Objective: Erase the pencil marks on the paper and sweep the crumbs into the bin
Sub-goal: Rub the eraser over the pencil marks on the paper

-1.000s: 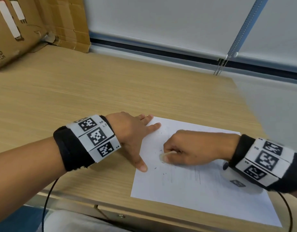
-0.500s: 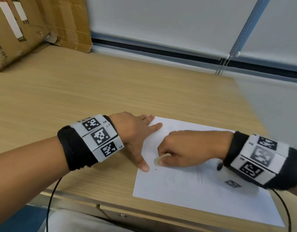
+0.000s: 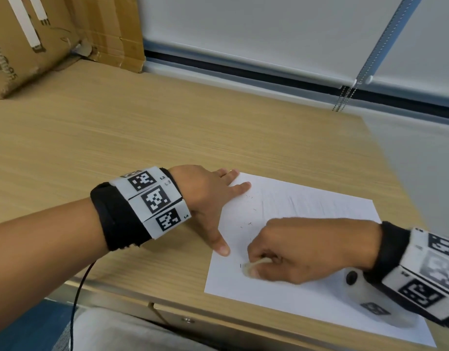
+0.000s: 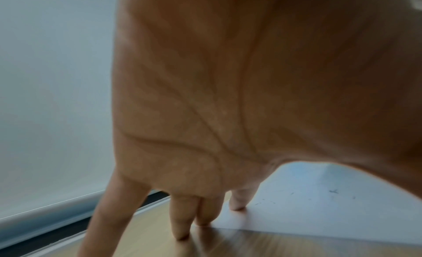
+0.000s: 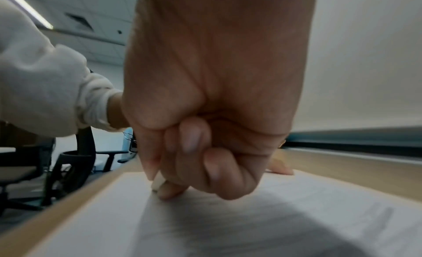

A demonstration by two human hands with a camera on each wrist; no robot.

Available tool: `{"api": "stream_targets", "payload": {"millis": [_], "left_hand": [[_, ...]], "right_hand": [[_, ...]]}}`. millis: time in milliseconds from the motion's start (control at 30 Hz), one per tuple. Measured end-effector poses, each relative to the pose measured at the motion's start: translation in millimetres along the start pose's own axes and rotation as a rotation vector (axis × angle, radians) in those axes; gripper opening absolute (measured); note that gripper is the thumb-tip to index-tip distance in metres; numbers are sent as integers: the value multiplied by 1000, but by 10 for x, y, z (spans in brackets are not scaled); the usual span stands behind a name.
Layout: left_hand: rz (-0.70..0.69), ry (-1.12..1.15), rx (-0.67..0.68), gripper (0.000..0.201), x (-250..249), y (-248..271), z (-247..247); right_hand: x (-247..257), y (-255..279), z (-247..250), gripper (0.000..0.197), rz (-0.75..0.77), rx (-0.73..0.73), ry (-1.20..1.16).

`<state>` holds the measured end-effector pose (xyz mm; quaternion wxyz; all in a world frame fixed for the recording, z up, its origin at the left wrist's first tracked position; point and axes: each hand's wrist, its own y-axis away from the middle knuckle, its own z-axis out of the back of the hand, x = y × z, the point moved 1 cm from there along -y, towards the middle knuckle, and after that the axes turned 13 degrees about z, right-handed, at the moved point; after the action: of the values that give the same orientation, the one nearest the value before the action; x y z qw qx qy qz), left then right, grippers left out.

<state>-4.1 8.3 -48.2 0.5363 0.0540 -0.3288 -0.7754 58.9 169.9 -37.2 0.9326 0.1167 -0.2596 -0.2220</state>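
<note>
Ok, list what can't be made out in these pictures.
- Bin: in no view, so its place is unknown.
- Eraser: mostly hidden by the right hand gripping it; only a pale tip shows, also in the right wrist view.
- Pencil marks under that hand: covered in the head view.
- Crumbs: tiny dark specks on the paper; not countable.
- Left hand: blurred in its wrist view.

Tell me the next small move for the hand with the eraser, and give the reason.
Probably rub the small pale eraser, pinched in the right hand, back up the white sheet of paper: faint grey pencil strokes remain farther up, and the flat left hand pins the sheet's left edge.
</note>
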Motion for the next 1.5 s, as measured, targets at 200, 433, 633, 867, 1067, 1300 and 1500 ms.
{"api": "stream_targets", "payload": {"millis": [200,433,633,867,1067,1300,1500], "left_hand": [[10,1,10,142,-2,-38,-15],[7,-1,11,141,-16,-20,-6],[-9,-14,-20,140,-10,-25,-18],[-4,-29,-18,141,-16,-46,-23],[5,-56,-39,141,-30,-60,-18],[-6,-22,-79,140,-27,-73,-44],[5,-38,-103,141,-45,-70,-47]], "right_hand": [[-67,55,35,46,-39,-51,-24],[-94,93,64,47,-38,-38,-24],[-76,104,27,47,-8,-5,-22],[-154,107,45,47,-23,4,-48],[-708,-94,410,43,-144,-171,76],[-706,-84,380,45,-94,-66,41],[-875,-113,504,45,-145,-145,110]]}}
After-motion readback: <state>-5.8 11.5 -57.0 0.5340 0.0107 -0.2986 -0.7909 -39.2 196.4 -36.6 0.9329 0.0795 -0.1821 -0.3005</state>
